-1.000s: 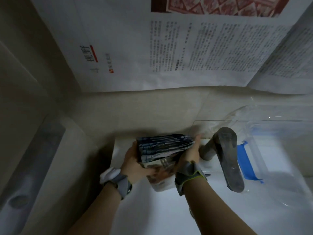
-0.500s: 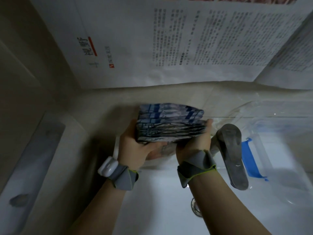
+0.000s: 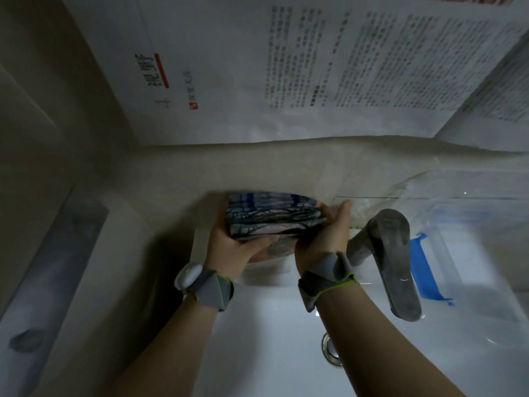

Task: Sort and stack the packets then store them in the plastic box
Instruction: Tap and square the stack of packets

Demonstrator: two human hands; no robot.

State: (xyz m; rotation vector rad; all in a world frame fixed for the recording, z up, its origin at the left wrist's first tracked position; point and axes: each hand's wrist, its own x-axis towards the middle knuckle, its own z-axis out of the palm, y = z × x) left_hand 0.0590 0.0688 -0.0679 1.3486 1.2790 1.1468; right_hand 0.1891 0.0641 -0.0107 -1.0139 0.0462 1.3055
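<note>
Head view: left hand [image 3: 229,247] and right hand [image 3: 323,242] clasp thick stack of blue-and-white printed packets [image 3: 272,216] from both ends, above white basin [image 3: 257,325]. Clear plastic box with blue latch [image 3: 426,267] lies right, beyond grey metal tap [image 3: 392,259].

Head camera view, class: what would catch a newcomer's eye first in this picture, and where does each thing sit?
First comes the stack of packets at centre, pressed between the left hand and the right hand above the white sink. Next is the grey tap, just right of the hands, with the clear plastic box and its blue clip beyond it. Newspaper sheets cover the wall behind.
</note>
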